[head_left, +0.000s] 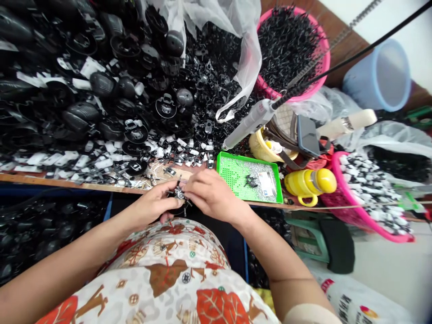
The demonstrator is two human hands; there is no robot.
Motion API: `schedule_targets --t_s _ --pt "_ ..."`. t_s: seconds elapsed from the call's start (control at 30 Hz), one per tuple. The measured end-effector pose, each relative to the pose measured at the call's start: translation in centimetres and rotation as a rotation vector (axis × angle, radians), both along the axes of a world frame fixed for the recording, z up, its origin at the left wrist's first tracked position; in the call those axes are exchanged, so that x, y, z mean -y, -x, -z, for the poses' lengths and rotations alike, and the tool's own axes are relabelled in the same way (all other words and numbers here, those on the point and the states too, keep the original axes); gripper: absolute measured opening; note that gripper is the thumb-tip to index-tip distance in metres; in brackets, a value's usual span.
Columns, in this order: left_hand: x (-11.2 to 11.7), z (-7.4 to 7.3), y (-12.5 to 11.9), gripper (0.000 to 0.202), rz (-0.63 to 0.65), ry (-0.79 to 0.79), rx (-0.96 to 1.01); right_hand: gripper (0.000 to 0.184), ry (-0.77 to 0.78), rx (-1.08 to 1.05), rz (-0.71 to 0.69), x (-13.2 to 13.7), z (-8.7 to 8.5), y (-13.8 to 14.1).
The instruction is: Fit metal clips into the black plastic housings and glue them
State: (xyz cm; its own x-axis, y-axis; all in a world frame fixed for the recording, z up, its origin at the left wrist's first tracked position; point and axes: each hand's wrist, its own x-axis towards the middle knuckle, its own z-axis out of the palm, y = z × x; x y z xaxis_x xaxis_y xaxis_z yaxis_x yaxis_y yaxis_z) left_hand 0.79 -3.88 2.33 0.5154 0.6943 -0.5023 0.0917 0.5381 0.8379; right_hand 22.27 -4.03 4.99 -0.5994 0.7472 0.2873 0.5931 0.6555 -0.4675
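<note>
One dark assembly point(179, 194) held before the table point(67, 182)

Positions are read on a clock face centred on the assembly, twelve toward the top of the view. The assembly, dark with a silvery middle, sits between both hands, just off the near edge and above the printed garment point(175, 245).

Left hand point(158, 201), at nine: thumb and fingers pinching the assembly. Right hand point(211, 194), at three: fingers bunched together and touching its near side; the tips are partly hidden, so whether they grip it or a smaller piece cannot be told.

At three, near the right hand, lies a green tray point(232, 189) containing small silvery pieces point(236, 164), a black part point(251, 181) and a printed card point(266, 183). Farther along three stands a yellow bottle point(305, 181). A grey power screwdriver point(249, 124) hangs tilted at two. Between nine and ten, small white pieces point(101, 163) lie scattered along the table; between ten and eleven, black housings point(101, 85) are heaped.
</note>
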Motion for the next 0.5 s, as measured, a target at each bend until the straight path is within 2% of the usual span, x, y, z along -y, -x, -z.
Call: schedule_targets --t_s 0.07,0.13,0.2,0.23,0.3,0.37,0.43,0.5 --pt "-0.1 -0.1 0.4 0.042 0.022 0.185 0.056 0.02 0.0 0.158 -0.104 0.2 -1.1 -0.1" --pt "-0.1 -0.2 0.7 0.043 0.041 0.301 0.079 0.018 0.006 0.267 -0.159 0.6 -1.8 -0.1" --pt "0.0 -0.2 0.9 0.039 0.07 0.34 0.071 0.014 0.004 0.326 -0.197 1.0 -2.2 0.0" --pt "0.1 -0.2 0.8 0.036 0.088 0.311 0.058 0.013 0.002 0.338 -0.206 1.1 -2.2 0.1" --pt "0.3 -0.3 0.5 0.032 0.078 0.107 0.006 0.011 0.031 0.312 -0.16 1.3 -1.8 0.6" --pt "0.4 -0.3 0.1 0.038 -0.013 -0.258 -0.111 0.008 0.159 0.161 0.028 1.3 -0.9 1.7" --pt "0.3 -0.3 -0.3 0.046 -0.153 -0.639 -0.261 0.011 0.443 -0.175 0.27 1.2 0.2 3.1" --pt "0.0 -0.2 -0.5 0.046 -0.24 -0.902 -0.36 0.017 0.834 -0.613 0.404 1.2 0.9 4.3"
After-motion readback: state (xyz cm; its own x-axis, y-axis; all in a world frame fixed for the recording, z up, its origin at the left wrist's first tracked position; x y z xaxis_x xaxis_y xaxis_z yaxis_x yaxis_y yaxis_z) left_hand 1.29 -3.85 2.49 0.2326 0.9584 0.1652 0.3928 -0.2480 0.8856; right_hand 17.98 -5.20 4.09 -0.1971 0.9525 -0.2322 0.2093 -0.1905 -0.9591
